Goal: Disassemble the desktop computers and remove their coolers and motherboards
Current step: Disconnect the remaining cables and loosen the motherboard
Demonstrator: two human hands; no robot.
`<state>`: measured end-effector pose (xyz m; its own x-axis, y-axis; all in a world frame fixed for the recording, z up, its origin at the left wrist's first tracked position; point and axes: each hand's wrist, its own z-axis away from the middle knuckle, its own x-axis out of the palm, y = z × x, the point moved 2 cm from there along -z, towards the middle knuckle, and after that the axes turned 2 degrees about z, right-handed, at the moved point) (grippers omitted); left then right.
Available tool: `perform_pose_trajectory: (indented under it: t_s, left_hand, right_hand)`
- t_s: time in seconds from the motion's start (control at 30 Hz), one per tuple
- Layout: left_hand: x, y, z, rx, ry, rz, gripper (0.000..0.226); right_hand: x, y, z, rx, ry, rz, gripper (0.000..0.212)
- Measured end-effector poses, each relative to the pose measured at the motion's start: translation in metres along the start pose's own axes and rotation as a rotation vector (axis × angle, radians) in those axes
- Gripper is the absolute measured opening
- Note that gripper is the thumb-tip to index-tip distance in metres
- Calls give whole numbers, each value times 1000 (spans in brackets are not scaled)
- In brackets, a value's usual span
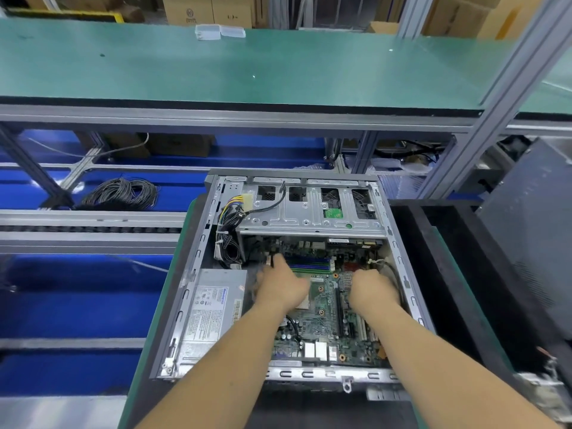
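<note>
The green board (325, 308) lies flat inside the open computer box (198, 261) on the counter (145, 376). Both hands, left (280, 287) and right (371, 289), reach in; I cannot tell what their fingers hold. Pulling hard could snap wires (227, 239) that may be plugged in.

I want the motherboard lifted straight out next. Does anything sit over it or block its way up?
Yes. The metal drive cage overhangs the far edge of the motherboard. Both hands, left hand and right hand, rest on it.
</note>
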<state>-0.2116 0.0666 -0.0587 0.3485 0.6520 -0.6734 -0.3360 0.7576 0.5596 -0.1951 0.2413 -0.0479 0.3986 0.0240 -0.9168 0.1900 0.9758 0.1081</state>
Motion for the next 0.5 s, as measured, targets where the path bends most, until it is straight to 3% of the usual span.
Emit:
perform_pose_trajectory:
  t_s: [0.07, 0.17, 0.23, 0.37, 0.43, 0.5]
  left_hand:
    - [4, -2, 7, 80, -23, -345, 61]
    - [2, -3, 14, 252, 15, -595, 57]
    - [6, 2, 19, 414, -44, -617, 45]
    - [13, 4, 32, 516, -415, -610, 26]
    - [11, 5, 34, 523, -418, -612, 25]
    - [10, 6, 36, 526, -364, -653, 21]
  right_hand:
    - [7, -2, 7, -36, -24, 35, 7]
    - [18, -1, 14, -49, -150, 102, 6]
    - [19, 4, 14, -16, -210, 132, 10]
    - [21, 6, 14, 16, -227, 132, 23]
    - [19, 6, 13, 16, -234, 90, 21]
    - [9, 3, 13, -52, -133, 79, 8]
